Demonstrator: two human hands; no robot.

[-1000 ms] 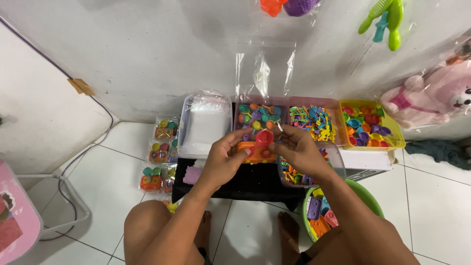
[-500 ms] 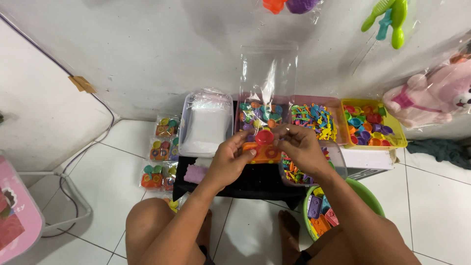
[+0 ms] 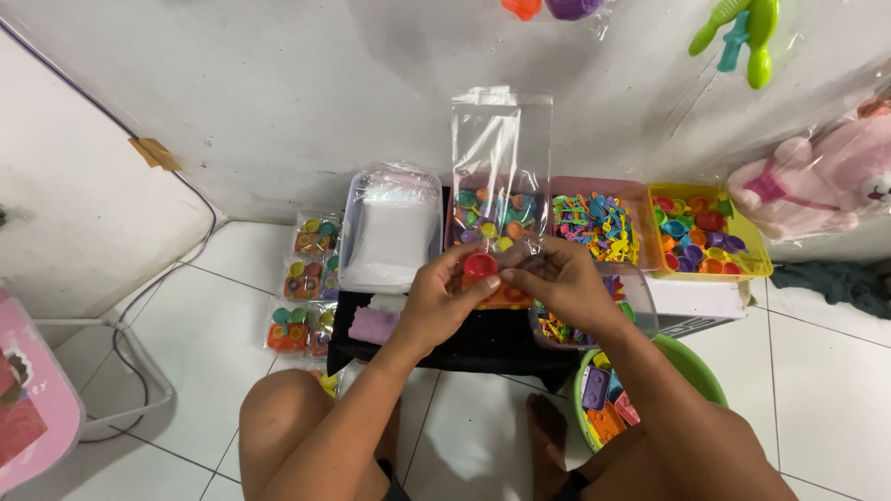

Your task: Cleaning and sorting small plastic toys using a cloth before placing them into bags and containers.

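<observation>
Both hands hold a clear plastic bag (image 3: 501, 148) upright by its lower end, above a low black table (image 3: 483, 343). My left hand (image 3: 445, 301) pinches the bag's bottom on the left. My right hand (image 3: 557, 283) grips it on the right. Inside the bottom of the bag sit a small red toy piece (image 3: 480, 267) and an orange piece (image 3: 509, 299), partly hidden by my fingers. The bag's open top stands tall against the white wall.
Behind the bag stand a clear bin of empty bags (image 3: 390, 227), a pink tray of small toys (image 3: 603, 223) and a yellow tray (image 3: 710, 232). Filled packets (image 3: 302, 297) lie on the floor at left. A green bowl (image 3: 691, 366) holds toys at right. A pink plush (image 3: 817, 181) hangs on the wall.
The bag has been lifted a little and held straighter. My fingers have closed in tighter around the red piece at its bottom.
</observation>
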